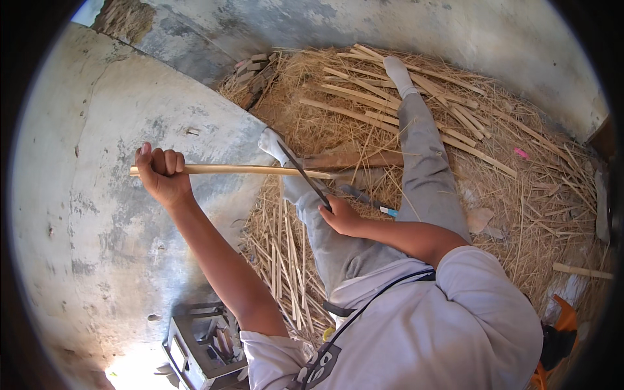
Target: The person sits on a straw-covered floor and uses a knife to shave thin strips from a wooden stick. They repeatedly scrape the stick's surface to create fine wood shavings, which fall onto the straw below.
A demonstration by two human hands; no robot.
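My left hand point(164, 174) is closed in a fist round one end of a long yellowish bamboo strip point(240, 169), raised in front of the wall. The strip runs level to the right, its far end over my left shin. My right hand point(341, 218) grips a long dark-bladed knife point(299, 167), tilted up and to the left. Its blade crosses the strip near the far end; whether it cuts in or only rests there, I cannot tell. Behind the crossing lies a brown wooden block point(354, 159), between my outstretched legs. A dark tool with a blue and white end point(388, 211) lies near my right wrist.
Shavings and straw point(539, 195) cover the floor. Several split strips point(364, 97) lie round my right foot, and thinner ones point(279, 260) beside my left leg. A plastered wall point(97, 162) rises close on the left. A metal-framed box point(205, 348) stands at lower left.
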